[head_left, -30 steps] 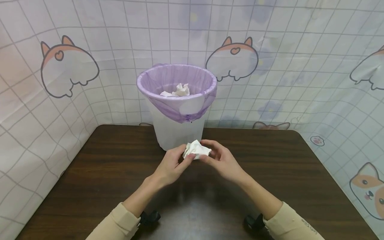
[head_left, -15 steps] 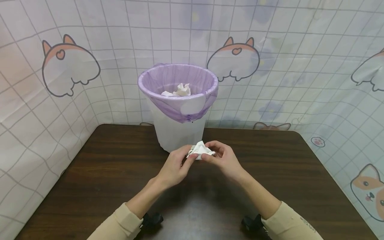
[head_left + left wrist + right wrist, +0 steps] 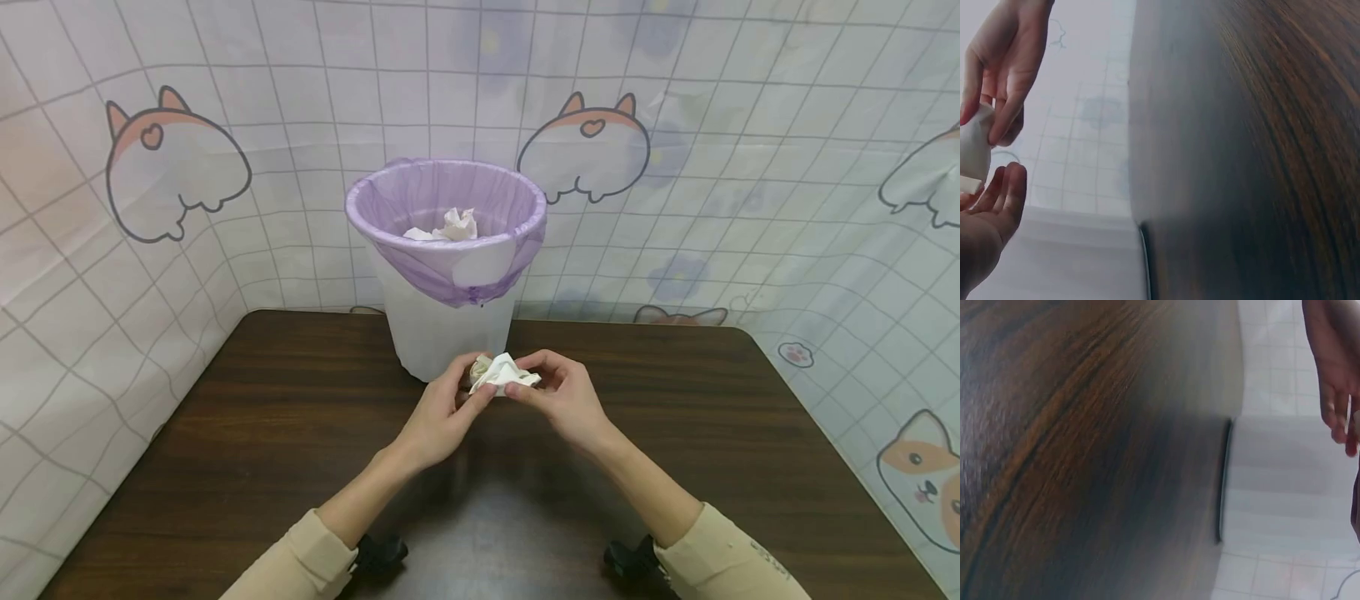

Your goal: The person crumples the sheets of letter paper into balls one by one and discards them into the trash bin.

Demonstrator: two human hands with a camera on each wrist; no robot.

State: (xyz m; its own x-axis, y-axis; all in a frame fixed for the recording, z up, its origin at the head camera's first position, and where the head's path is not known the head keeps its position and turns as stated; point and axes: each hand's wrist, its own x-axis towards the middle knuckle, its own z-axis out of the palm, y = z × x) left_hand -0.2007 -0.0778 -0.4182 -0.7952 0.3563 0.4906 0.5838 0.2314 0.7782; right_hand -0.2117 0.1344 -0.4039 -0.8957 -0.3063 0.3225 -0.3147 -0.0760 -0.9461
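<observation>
A crumpled white tissue [image 3: 504, 372] is held between both hands over the table, just in front of the bin. My left hand [image 3: 438, 417] grips its left side with thumb and fingers, where a beige-looking fold shows. From the other side, my right hand [image 3: 564, 404] pinches the tissue between thumb and fingertips. In the left wrist view the tissue [image 3: 974, 147] sits at the left edge, with the right hand [image 3: 1013, 56] above and the left hand [image 3: 988, 234] below. The right wrist view catches the left hand [image 3: 1338, 362] at upper right; the tissue is mostly cut off there.
Behind the hands stands a white bin [image 3: 442, 333] with a purple liner [image 3: 450, 267] folded over its rim. More crumpled tissues [image 3: 453, 227] lie inside it. The dark wooden table [image 3: 675, 417] is backed by a patterned grid curtain [image 3: 712, 167].
Both hands and the tissue have shifted slightly right. My left fingers have moved on the tissue's left side, and a beige fold now shows there. The bin has stayed put.
</observation>
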